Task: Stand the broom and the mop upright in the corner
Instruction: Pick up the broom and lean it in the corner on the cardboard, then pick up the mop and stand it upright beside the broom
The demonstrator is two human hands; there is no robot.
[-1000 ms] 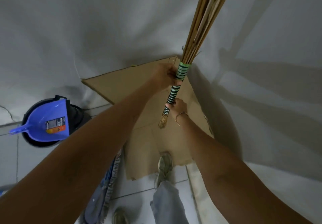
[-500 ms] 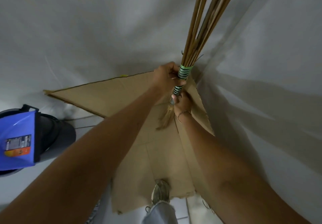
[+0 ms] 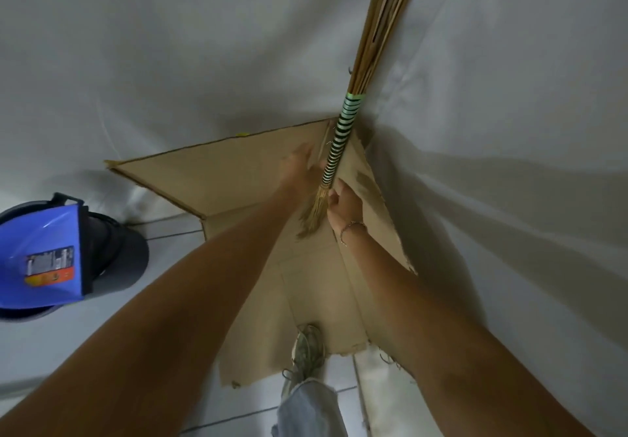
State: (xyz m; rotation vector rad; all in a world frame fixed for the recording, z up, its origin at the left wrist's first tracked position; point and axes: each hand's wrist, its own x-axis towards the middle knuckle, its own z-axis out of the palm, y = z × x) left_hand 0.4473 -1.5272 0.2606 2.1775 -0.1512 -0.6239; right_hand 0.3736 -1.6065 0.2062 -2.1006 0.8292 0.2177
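cardboard (image 3: 258,178) lined the corner, mid-frame | broom (image 3: 343,130) stood bristles-up there, long axis running to upper right of frame | left hand (image 3: 299,171) beside the striped handle, fingers spread | right hand (image 3: 346,205) nearer, pinching the handle's lower end | mop not seen

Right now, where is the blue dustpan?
In the head view, the blue dustpan is far left, resting on the dark bin, left of the cardboard.
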